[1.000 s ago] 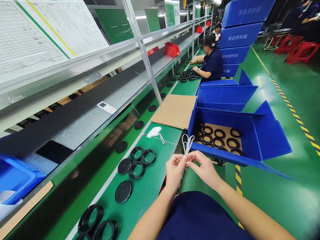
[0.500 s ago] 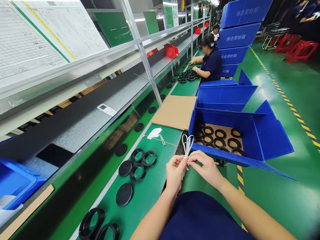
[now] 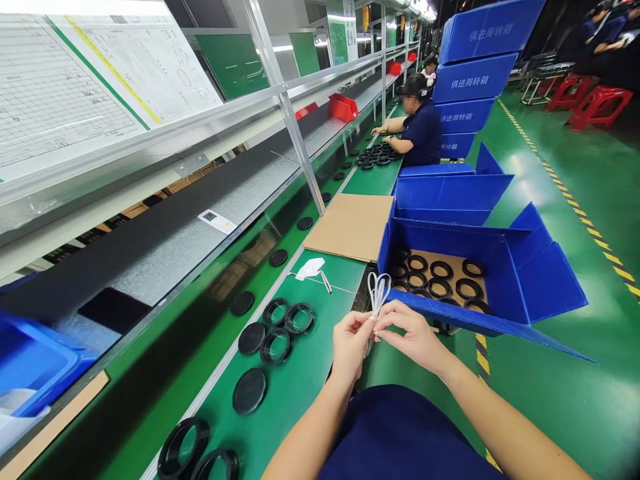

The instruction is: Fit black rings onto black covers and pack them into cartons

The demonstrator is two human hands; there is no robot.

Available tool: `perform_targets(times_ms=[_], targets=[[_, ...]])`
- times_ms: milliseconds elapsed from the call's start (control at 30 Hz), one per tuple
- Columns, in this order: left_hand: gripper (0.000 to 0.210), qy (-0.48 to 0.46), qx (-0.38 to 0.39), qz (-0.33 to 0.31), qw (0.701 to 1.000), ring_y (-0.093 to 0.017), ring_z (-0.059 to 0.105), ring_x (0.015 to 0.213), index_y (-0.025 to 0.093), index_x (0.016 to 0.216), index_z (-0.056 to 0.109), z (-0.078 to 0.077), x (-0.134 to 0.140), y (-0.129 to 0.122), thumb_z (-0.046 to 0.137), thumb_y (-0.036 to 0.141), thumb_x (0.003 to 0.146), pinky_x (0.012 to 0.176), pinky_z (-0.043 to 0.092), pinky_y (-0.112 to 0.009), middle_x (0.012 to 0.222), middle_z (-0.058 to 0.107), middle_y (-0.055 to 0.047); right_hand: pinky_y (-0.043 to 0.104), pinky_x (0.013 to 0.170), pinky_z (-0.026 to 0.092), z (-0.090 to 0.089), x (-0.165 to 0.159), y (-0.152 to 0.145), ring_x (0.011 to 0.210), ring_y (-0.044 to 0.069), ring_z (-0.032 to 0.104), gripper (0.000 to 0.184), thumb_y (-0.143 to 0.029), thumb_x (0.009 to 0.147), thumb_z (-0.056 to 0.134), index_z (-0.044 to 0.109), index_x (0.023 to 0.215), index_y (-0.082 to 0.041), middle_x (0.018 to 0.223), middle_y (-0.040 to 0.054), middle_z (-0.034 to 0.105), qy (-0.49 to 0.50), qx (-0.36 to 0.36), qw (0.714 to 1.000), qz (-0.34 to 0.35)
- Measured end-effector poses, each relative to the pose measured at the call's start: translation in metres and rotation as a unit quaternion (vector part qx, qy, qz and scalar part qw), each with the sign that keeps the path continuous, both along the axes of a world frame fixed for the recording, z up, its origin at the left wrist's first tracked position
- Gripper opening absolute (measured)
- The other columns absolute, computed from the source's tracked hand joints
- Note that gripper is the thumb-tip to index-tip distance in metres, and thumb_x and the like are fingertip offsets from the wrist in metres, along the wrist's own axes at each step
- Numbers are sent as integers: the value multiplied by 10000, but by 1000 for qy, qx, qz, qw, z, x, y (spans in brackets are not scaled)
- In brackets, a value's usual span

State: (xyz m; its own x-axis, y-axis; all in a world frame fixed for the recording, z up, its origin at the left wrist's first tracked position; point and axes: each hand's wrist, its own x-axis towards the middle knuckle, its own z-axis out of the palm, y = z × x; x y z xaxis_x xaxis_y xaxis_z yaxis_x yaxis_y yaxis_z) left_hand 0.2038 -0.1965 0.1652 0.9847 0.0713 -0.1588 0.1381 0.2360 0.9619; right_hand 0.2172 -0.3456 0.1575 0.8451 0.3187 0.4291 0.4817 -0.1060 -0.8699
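A coiled white cable [image 3: 379,293] stands up in loops above my fingers, a short part of the bundle showing below them. My left hand [image 3: 351,340] is closed around the middle of the bundle. My right hand [image 3: 413,337] pinches at the same spot with thumb and fingertips, touching the left fingers; exactly which strand it grips is hidden. Left of my hands, black rings [image 3: 276,345] and black round discs [image 3: 250,391] lie on the green bench [image 3: 305,373]. A crumpled white paper [image 3: 310,268] and a small pen-like tool [image 3: 326,282] lie farther up.
A blue box [image 3: 505,273] with raised flaps holds several black rings, right of the bench. Cardboard sheets [image 3: 350,227] lie ahead. Discs [image 3: 243,303] sit along the green strip at left. A co-worker [image 3: 423,127] sits farther along, beside stacked blue boxes [image 3: 470,83].
Both hands stay at nearly the same place on the cable, with a slight shift of the fingers and loops. The view tilts a little. The co-worker's hand has moved a little to the left.
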Motion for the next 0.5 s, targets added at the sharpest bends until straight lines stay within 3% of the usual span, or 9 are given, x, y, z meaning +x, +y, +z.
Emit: perform_targets(times_ms=[200,500], targets=[[242,-8,37,-19,999,-121,583,627,152,844,754,2,-5,3,793,364,735,635,484,-256,771,725,-46,310,693,586,-12,2,4,811,168,637,97,-275,919,606,696,896,-246,927,37,623,45,53,998,-9],[371,2,17,-39,999,-202,679,920,175,1021,756,4,-11,0,835,333,694,885,525,-334,1003,758,-96,315,753,569,-13,1,0,853,175,653,221,-161,953,518,713,990,-257,901,41,663,-133,-67,981,-120]])
